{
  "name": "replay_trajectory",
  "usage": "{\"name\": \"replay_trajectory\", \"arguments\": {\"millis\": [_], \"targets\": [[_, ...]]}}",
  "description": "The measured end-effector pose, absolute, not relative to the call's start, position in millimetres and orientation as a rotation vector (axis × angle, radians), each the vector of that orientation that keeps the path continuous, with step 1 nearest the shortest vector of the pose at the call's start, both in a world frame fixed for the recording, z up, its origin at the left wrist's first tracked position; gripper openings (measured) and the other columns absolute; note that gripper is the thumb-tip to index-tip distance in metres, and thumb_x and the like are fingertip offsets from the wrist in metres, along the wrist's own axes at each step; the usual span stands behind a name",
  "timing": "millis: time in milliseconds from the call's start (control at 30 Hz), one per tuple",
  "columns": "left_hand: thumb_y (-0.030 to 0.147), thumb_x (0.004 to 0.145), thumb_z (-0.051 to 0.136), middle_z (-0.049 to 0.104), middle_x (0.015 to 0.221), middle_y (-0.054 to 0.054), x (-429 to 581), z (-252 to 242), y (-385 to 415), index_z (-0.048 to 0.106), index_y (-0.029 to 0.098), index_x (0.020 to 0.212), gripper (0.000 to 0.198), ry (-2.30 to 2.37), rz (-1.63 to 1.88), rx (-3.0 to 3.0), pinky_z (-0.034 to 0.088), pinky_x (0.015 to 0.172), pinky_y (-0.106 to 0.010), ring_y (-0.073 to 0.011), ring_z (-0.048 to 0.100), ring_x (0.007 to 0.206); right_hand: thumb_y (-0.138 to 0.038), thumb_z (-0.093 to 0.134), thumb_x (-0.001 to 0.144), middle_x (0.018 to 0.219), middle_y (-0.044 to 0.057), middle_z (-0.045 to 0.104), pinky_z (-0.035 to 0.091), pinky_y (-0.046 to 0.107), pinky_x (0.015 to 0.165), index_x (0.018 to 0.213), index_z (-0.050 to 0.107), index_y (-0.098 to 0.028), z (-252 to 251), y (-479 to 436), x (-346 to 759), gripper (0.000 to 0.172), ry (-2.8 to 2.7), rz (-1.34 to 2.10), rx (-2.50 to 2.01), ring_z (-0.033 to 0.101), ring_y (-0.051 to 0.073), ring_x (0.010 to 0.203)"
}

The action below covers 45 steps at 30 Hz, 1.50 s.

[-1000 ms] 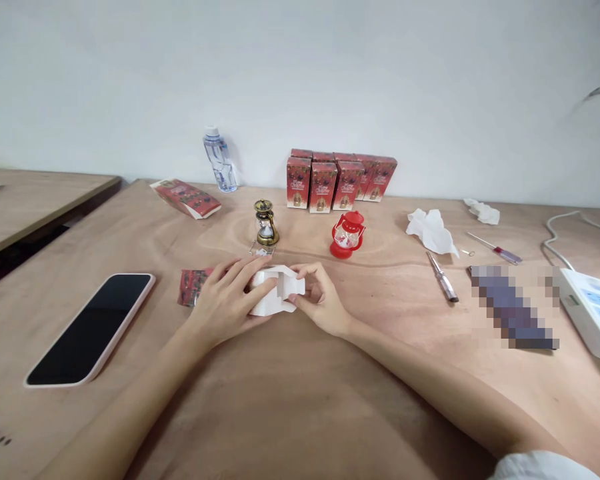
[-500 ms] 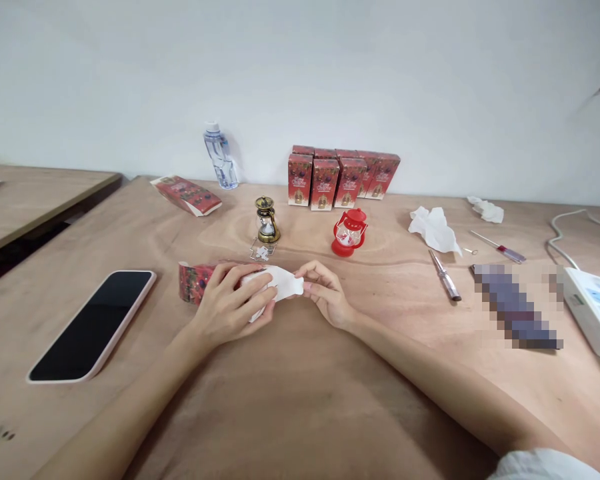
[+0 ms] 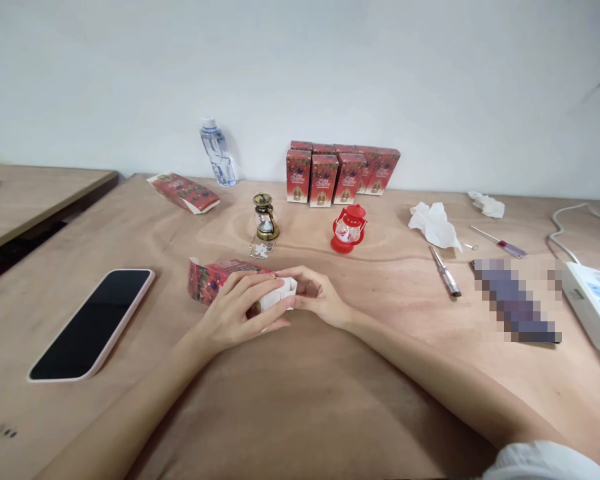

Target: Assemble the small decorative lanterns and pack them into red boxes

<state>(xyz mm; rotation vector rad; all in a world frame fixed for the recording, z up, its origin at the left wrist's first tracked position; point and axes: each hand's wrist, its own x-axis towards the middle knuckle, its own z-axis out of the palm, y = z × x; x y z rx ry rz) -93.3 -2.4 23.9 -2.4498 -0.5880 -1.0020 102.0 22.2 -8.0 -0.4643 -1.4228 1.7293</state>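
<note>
A red printed carton lies on its side near the middle of the table, its left flap standing open. My left hand is wrapped over the carton from above, its fingers closed round the white right end. At that end my right hand pinches the white folded flaps between thumb and fingers. Just behind the carton stand a bronze lantern, with small white pieces at its foot, and a red lantern.
Red boxes stand against the wall, beside a water bottle. Another red carton lies back left, a phone front left. Crumpled tissue, a screwdriver, a pen-like tool and a white device are right.
The white end flap that stuck out to the right is now folded in against the carton's end. My right hand has come closer to the carton, its fingers round that end.
</note>
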Motion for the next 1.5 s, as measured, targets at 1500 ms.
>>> {"name": "replay_trajectory", "arguments": {"millis": [1500], "targets": [[0.027, 0.082, 0.067, 0.069, 0.1, -0.009, -78.3, 31.4, -17.5, 0.042, 0.024, 0.132, 0.056, -0.768, -1.21, -2.509, 0.055, 0.072, -0.034, -0.021, 0.067, 0.088, -0.028, 0.08, 0.067, 0.094, -0.002, 0.066, 0.053, 0.024, 0.074, 0.099, 0.06, -0.023, -7.7, 19.6, 97.7, 0.038, -1.387, 1.69, -0.423, 0.062, 0.009, 0.078]]}}
